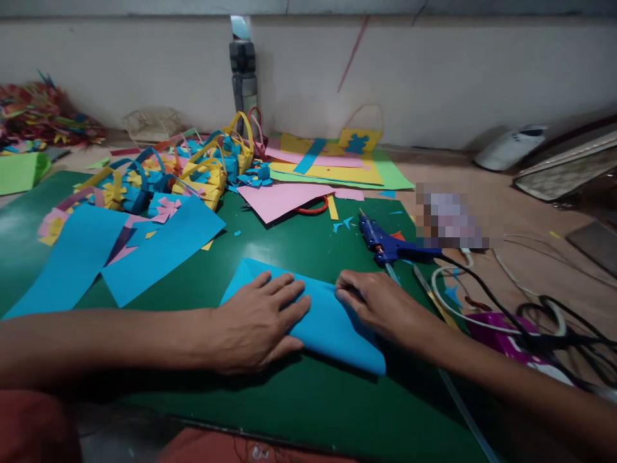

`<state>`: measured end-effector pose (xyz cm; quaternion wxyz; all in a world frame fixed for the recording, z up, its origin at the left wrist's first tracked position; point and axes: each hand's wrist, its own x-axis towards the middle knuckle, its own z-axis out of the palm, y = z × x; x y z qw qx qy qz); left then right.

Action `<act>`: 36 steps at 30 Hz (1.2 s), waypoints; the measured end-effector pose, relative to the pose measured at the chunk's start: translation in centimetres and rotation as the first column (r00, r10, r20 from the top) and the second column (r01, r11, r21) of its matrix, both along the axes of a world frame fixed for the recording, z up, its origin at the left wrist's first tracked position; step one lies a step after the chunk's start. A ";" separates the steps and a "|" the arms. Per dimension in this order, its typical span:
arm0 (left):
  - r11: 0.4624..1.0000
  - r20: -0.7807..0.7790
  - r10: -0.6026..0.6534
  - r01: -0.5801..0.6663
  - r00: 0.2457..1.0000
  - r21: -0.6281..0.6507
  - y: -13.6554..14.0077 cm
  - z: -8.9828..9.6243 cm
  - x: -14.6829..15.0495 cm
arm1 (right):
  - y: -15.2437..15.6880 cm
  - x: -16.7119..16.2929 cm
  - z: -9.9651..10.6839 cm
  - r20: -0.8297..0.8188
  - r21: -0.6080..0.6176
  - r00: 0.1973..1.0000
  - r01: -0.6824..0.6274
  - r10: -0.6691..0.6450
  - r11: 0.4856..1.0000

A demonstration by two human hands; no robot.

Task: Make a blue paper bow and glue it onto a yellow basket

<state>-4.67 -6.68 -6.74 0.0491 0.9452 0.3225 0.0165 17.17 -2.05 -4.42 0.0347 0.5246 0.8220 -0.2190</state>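
A folded sheet of blue paper (332, 328) lies on the green board (202, 402) in front of me. My left hand (263, 318) rests flat on the paper with its fingers stretched out. At the sheet's far right edge, my right hand (369, 296) pinches the paper between thumb and curled fingers. The near right side of the sheet bends over in a rounded fold. Just beyond my right hand lies a blue glue gun (380, 238). Two more blue paper pieces (164, 251) lie to the left, beyond my left forearm.
Small paper baskets (207, 164) crowd the back left. Pink paper (284, 199) partly covers red-handled scissors (313, 207). Coloured sheets (385, 170) lie by the wall. Cables (540, 321) and a purple box (501, 331) are at the right, near a white cylinder (511, 148).
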 end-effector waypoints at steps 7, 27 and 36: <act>0.994 -0.001 0.009 -0.009 1.000 -0.107 0.7 -0.3 0.3 | 0.4 0.7 -0.7 -0.087 -0.009 0.996 -0.003 0.002 1.000; 0.990 0.058 0.010 -0.002 0.998 -0.140 1.2 -1.3 -0.3 | 1.0 1.2 -2.1 -0.124 -0.011 0.992 0.012 -0.013 1.000; 0.991 0.057 0.010 -0.003 0.998 -0.131 1.3 -1.4 -0.3 | 1.1 1.1 -2.0 -0.137 -0.016 0.991 0.008 -0.010 1.000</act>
